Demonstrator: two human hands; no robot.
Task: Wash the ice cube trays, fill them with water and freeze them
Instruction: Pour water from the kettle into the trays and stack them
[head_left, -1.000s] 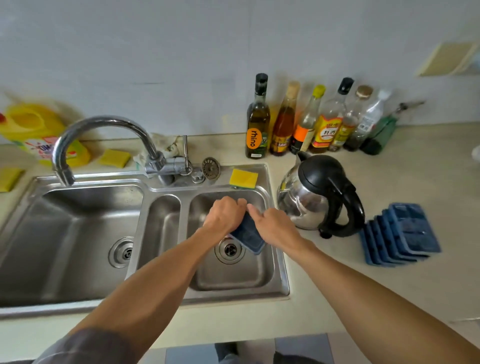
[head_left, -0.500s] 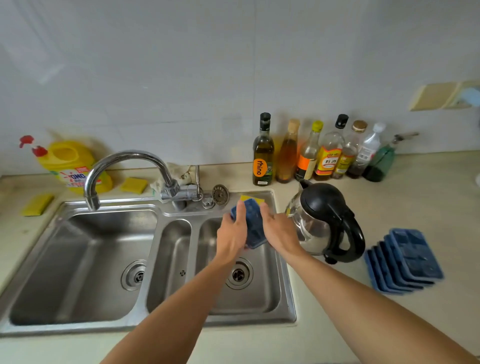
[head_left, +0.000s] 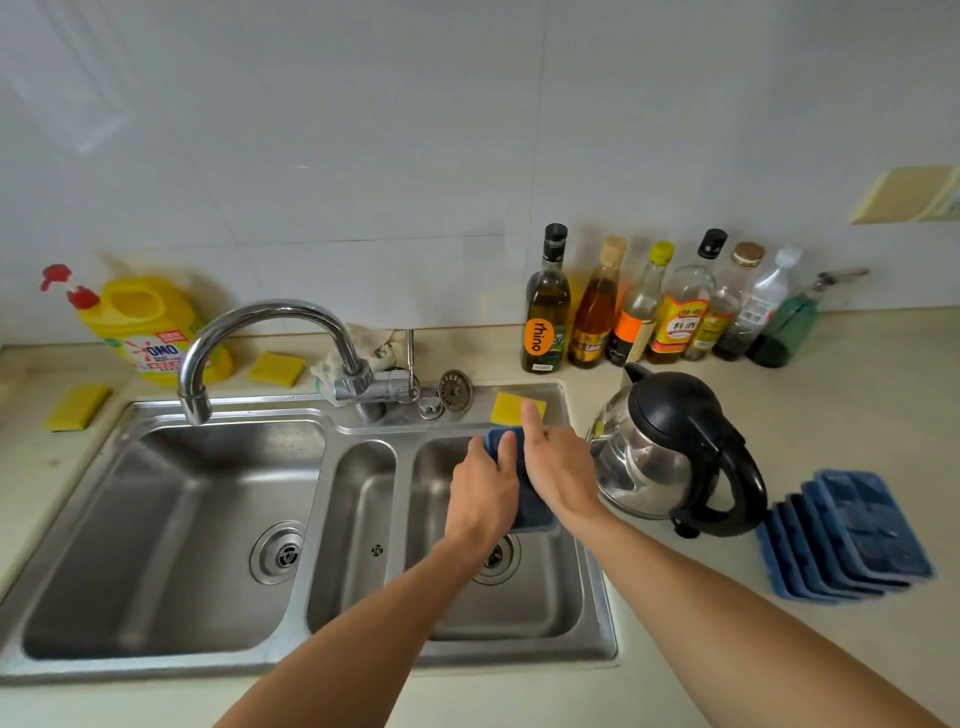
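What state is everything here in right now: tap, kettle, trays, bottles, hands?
Tap, no water running.
Kettle, lid shut.
Ice cube tray, gripped by the left hand over the right basin.
Right hand, forefinger stretched to the yellow sponge.
Tray stack, overlapped on the counter.
Bottles, closed.

Steel kettle (head_left: 670, 447), black lid and handle, on counter (head_left: 857, 415) – seven bottles (head_left: 660, 306) in row along back edge behind it; yellow detergent jug (head_left: 150, 327) at back left – yellow sponge (head_left: 275, 368) just beside it
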